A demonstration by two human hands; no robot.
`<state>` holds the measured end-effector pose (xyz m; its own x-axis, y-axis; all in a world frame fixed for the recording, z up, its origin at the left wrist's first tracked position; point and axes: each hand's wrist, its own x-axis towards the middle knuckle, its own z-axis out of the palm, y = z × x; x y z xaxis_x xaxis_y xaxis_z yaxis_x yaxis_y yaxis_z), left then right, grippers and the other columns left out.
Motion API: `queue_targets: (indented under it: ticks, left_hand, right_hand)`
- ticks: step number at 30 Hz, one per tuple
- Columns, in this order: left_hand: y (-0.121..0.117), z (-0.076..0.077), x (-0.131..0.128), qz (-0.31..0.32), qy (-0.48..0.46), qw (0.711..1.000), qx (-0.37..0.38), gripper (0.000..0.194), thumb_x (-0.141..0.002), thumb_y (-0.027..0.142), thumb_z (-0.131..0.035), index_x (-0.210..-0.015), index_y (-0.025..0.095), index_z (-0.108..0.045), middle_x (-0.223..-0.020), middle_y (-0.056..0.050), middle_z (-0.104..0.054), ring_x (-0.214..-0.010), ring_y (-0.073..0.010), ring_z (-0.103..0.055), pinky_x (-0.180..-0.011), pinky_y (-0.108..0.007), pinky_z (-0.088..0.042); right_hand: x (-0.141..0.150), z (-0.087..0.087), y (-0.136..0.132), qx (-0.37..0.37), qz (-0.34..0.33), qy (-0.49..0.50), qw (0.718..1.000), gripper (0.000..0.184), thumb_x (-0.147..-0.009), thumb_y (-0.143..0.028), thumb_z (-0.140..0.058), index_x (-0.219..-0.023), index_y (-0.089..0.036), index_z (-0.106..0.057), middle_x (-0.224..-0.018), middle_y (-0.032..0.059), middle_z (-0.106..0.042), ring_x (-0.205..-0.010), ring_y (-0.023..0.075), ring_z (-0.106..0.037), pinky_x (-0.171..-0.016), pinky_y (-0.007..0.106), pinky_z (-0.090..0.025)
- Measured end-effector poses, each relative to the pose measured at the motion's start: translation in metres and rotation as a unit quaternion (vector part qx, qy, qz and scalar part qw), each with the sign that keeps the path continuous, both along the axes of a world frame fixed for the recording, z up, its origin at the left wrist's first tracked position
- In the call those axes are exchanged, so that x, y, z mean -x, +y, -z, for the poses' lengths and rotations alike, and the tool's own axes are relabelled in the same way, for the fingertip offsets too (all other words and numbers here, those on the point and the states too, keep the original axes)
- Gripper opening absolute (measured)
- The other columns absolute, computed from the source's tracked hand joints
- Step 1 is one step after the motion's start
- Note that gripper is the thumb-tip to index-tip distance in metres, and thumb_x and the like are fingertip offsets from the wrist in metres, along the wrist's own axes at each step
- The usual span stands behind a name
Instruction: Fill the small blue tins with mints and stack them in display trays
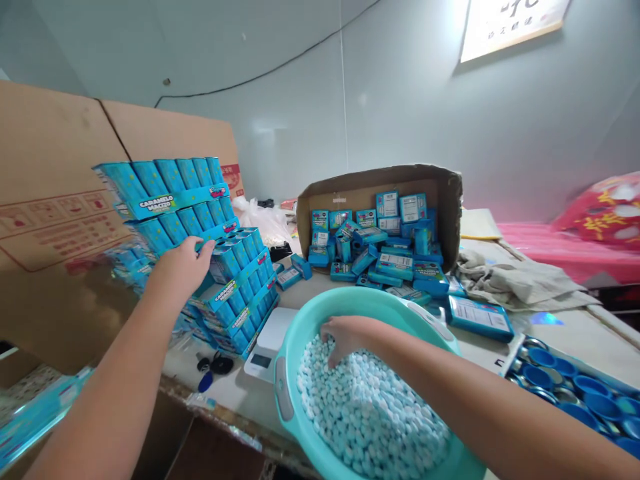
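Note:
My left hand [183, 267] is at the stacked display trays of blue candy boxes [240, 280], its fingers bent at a tray's near corner. What lies between those fingers is hidden. Reaching into a turquoise basin [320, 303], my right hand [345, 337] has its fingertips curled among small pale blue and white candies [370, 407]. The candies cover the basin's bottom. Close to the basin's left side sits a white digital scale [265, 347], partly hidden by the rim.
A cardboard carton [455, 220] on its side holds many blue boxes. To the right are a grey cloth [520, 280], a flat blue box [480, 317] and a tray of blue round lids [585, 387]. A large carton [50, 200] stands left.

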<state>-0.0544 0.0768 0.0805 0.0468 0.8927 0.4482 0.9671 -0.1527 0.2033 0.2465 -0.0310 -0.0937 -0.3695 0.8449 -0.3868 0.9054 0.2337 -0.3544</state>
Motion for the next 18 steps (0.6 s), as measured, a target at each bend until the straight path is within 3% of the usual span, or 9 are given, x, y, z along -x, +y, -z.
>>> queue_targets:
  ticks: [2,4,7,9,13,18]
  left_hand:
    - [-0.012,0.008,-0.004,-0.011,0.018,1.0,-0.023,0.064,-0.086,0.074,-0.042,-0.122,0.023,-0.056,-0.111,-0.016,-0.071,-0.102,-0.0389,-0.066,-0.078,-0.043,-0.049]
    - [-0.018,0.021,-0.008,-0.032,0.021,0.999,-0.006,0.068,-0.08,0.078,-0.049,-0.117,0.021,-0.056,-0.103,-0.016,-0.071,-0.093,-0.0372,-0.067,-0.069,-0.039,-0.047]
    - [-0.013,0.04,-0.013,-0.004,0.02,0.996,0.083,0.05,-0.08,0.069,-0.055,-0.092,0.021,-0.056,-0.08,-0.01,-0.069,-0.072,-0.0292,-0.065,-0.059,-0.033,-0.04]
    - [-0.007,0.048,-0.013,0.033,0.018,0.992,0.124,0.041,-0.082,0.063,-0.054,-0.08,0.022,-0.053,-0.071,-0.005,-0.067,-0.065,-0.0243,-0.063,-0.057,-0.031,-0.037]
    - [-0.003,0.052,-0.011,0.041,0.014,0.992,0.121,0.04,-0.083,0.063,-0.052,-0.079,0.023,-0.055,-0.071,-0.003,-0.067,-0.067,-0.0232,-0.062,-0.057,-0.03,-0.035]
    - [-0.01,0.058,-0.01,0.065,0.04,0.995,0.068,0.037,-0.084,0.06,-0.054,-0.074,0.024,-0.059,-0.07,-0.002,-0.067,-0.068,-0.0228,-0.06,-0.058,-0.029,-0.035]
  right_hand:
    - [-0.002,-0.001,0.0,0.004,-0.001,-0.001,1.0,0.073,-0.056,-0.054,-0.088,-0.122,-0.029,-0.068,-0.131,0.0079,-0.063,-0.114,0.0367,-0.062,-0.087,0.038,-0.049]
    - [-0.004,-0.003,0.001,0.009,-0.003,0.001,1.0,0.074,-0.052,-0.054,-0.089,-0.119,-0.031,-0.069,-0.128,0.0061,-0.065,-0.113,0.0363,-0.063,-0.084,0.038,-0.05]
    - [-0.007,-0.008,0.001,0.011,-0.001,0.009,1.0,0.068,-0.054,-0.057,-0.088,-0.113,-0.03,-0.071,-0.114,0.0051,-0.071,-0.102,0.0335,-0.067,-0.078,0.038,-0.051]
    - [-0.01,-0.011,0.0,0.006,0.003,0.019,1.0,0.061,-0.062,-0.06,-0.083,-0.113,-0.028,-0.071,-0.108,0.0054,-0.073,-0.095,0.0293,-0.067,-0.077,0.038,-0.052]
    - [-0.017,-0.02,-0.003,-0.022,0.009,0.051,0.998,0.045,-0.083,-0.053,-0.073,-0.114,-0.021,-0.069,-0.109,0.0065,-0.071,-0.092,0.0215,-0.066,-0.083,0.041,-0.054]
    - [-0.051,-0.044,0.007,-0.178,0.11,0.126,0.97,0.031,-0.101,-0.036,-0.047,-0.123,-0.02,-0.063,-0.115,0.0047,-0.071,-0.101,0.0187,-0.066,-0.087,0.031,-0.052]
